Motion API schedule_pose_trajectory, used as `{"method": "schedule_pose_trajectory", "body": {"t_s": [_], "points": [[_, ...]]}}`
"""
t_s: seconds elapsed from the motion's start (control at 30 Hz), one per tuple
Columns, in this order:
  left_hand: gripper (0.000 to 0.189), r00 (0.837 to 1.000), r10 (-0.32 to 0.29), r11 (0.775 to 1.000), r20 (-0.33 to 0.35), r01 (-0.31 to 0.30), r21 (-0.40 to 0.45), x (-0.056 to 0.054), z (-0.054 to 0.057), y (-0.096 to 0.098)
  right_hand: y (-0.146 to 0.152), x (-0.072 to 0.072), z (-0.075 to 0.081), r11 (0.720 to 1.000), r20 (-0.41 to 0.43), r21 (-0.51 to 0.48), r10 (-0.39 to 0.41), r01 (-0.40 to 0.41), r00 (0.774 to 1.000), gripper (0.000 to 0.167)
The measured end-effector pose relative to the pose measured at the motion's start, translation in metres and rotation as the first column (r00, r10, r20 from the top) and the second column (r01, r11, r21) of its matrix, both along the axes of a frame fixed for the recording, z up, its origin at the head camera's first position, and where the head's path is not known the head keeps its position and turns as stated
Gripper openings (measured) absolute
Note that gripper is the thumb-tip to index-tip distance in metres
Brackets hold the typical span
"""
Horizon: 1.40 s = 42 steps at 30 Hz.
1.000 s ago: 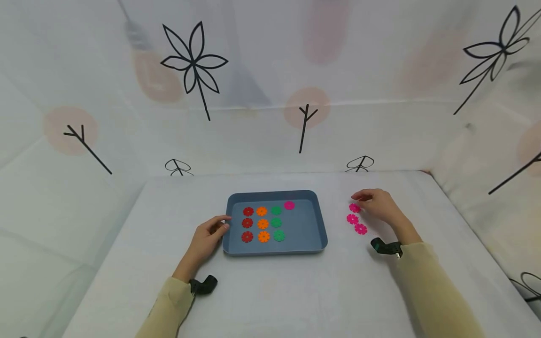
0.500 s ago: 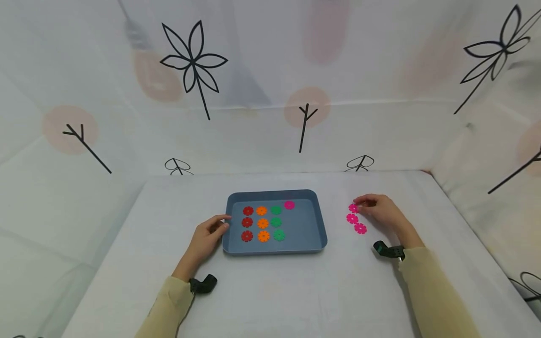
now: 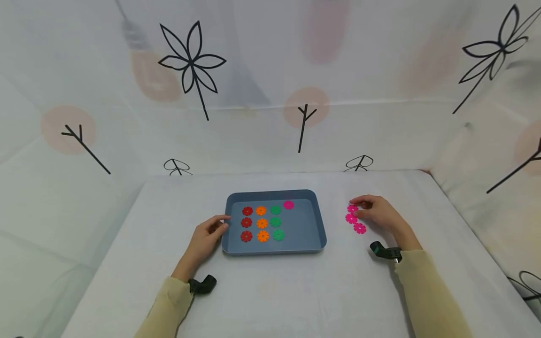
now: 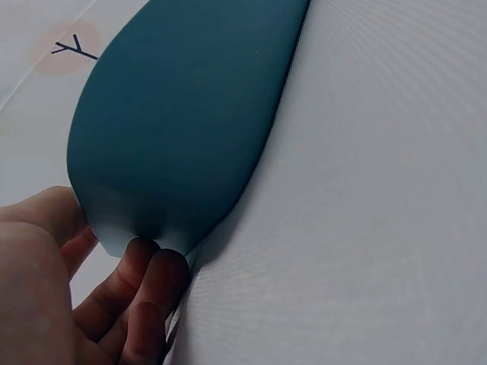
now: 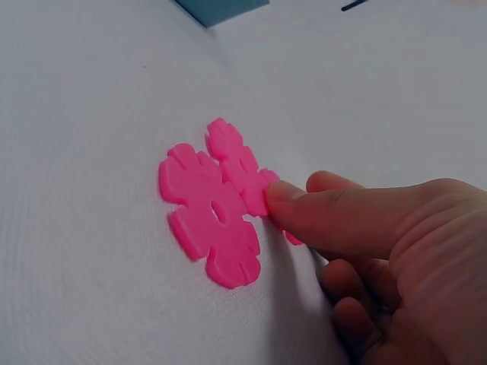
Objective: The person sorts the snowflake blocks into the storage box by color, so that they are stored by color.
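Note:
My left hand (image 3: 205,238) holds the left rim of a blue-grey tray (image 3: 302,234), with fingertips at its edge in the left wrist view. In the tray lie red, orange and green notched interlocking discs in columns, plus a single pink disc (image 3: 289,205) at the top right of the rows. To the right of the tray, three pink discs lie close together on the cloth. My right hand (image 3: 378,213) pinches the farthest pink disc (image 3: 351,208) between thumb and forefinger. A nearer pink disc (image 5: 199,190) lies flat in the right wrist view; the thumb partly hides the ones behind.
White cloth (image 3: 270,295) covers the table. A printed white curtain (image 3: 253,136) rises behind it and at both sides. Each wrist carries a small black camera, one beside the left hand and one beside the right.
My right hand has come down from just beyond the pink discs onto the farthest one, which has shifted slightly toward the middle disc. The left hand stays at the tray rim.

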<state>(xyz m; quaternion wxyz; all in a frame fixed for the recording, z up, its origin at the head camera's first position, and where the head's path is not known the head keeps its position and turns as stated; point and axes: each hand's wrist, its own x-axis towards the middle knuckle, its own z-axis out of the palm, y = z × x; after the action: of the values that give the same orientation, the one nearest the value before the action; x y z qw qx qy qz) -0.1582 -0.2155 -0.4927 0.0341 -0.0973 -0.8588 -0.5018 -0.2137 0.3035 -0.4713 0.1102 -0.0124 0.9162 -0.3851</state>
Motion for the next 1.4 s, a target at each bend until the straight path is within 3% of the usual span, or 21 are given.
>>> {"method": "schedule_pose_trajectory", "body": {"t_s": [0.47,0.77,1.0,1.23,1.3,1.4], "points": [[0.026,1.0,0.009,1.0,-0.003,-0.009,-0.013,0.0,-0.001,0.002,-0.002,-0.002,-0.001,0.999,-0.007,0.034,0.002,-0.002,1.0,0.038],[0.026,1.0,-0.005,1.0,-0.015,0.005,0.005,0.011,0.026,0.011,0.001,0.002,-0.002,0.998,-0.036,-0.03,-0.052,0.051,0.998,0.031],[0.025,0.999,0.034,0.999,0.002,-0.034,-0.03,0.003,0.006,0.004,0.009,0.001,-0.005,0.992,-0.033,-0.083,-0.101,0.098,0.994,0.033],[0.026,1.0,-0.012,1.0,-0.007,0.012,0.005,0.014,0.031,0.011,0.012,-0.001,-0.005,0.972,-0.038,-0.174,-0.166,0.157,0.985,0.044],[0.027,1.0,-0.005,1.0,-0.001,0.005,0.0,0.012,0.027,0.011,0.012,-0.001,-0.005,0.965,-0.034,-0.197,-0.181,0.171,0.983,0.047],[0.027,1.0,-0.011,1.0,-0.012,0.011,-0.003,0.006,0.011,0.006,0.012,-0.002,-0.005,0.958,-0.022,-0.204,-0.208,0.2,0.978,0.048]]}}
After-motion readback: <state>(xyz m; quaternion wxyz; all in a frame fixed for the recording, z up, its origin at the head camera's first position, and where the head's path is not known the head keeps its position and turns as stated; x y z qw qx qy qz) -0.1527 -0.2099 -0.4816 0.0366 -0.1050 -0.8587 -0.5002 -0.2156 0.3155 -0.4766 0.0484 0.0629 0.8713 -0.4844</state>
